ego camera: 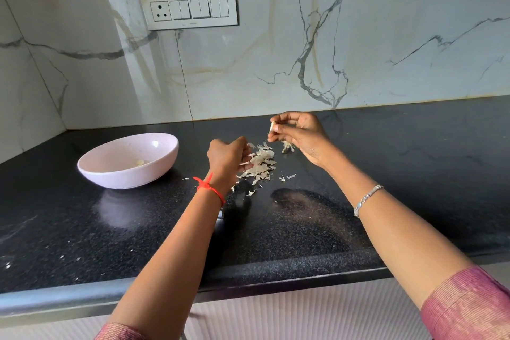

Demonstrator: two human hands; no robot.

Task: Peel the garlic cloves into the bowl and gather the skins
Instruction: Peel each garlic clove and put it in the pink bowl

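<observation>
Garlic piece (272, 127) is the bit I'm stuck on; I'm running the head cam remotely. The right hand (299, 136) has it pinched between thumb and forefinger, lifted off the black counter (386, 174), long side roughly upright. It's too small on my feed to say if it's a clove or just skin.

reply: where's the bowl from there?

me: Off to the left. The pink bowl (128, 160) sits well apart from the right hand, with one peeled clove (140, 162) in the bottom. Between them you've got the skin pile (260, 163) and the left hand (227, 156), so the left hand is clearly the nearer one to the bowl. If that piece is a clove, my guess is the right hand has to cross over the pile and the left wrist to drop it in, or pass it across.

reply: and the left hand, holding anything?

me: Can't tell. The fingers are curled in with the tips right up against the left edge of the pile, but whether they've got something pinched is hidden behind the knuckles. A stalky scrap (287, 146) lies just under the right hand, and a few loose flakes (287, 177) sit nearer me than the pile, so I'd say the gathering isn't done yet.
</observation>
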